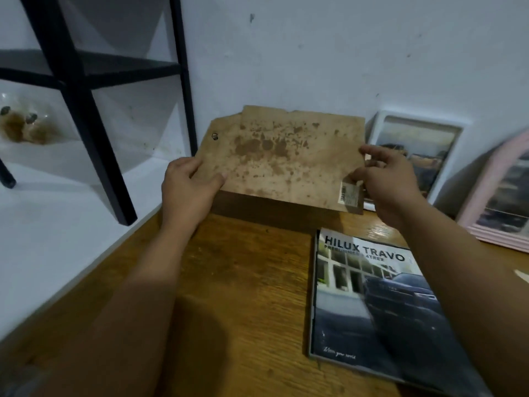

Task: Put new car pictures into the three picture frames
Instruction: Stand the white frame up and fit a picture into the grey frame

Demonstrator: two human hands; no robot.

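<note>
The left hand grips the left edge of a stained brown backing board, thumb on top. The right hand pinches the board's right edge, near a small white sticker at about 5 o'clock on the board. The board lies on a dark wooden frame that looks to be face down on the wooden table. I cannot tell if the board is lifted or lying flat.

It looks like an early step: this frame is being opened from the back, and no new picture shows in it yet.

At 5 o'clock from the hands lies a car brochure with a dark truck on it, likely where new pictures come from. At 3 o'clock a white frame leans on the wall, and past it a pink frame. Both hold blurry pictures, so I cannot tell if they are old or new.

At 10 o'clock stands a black rack. It is off to the side, and nothing blocks the hands.
</note>
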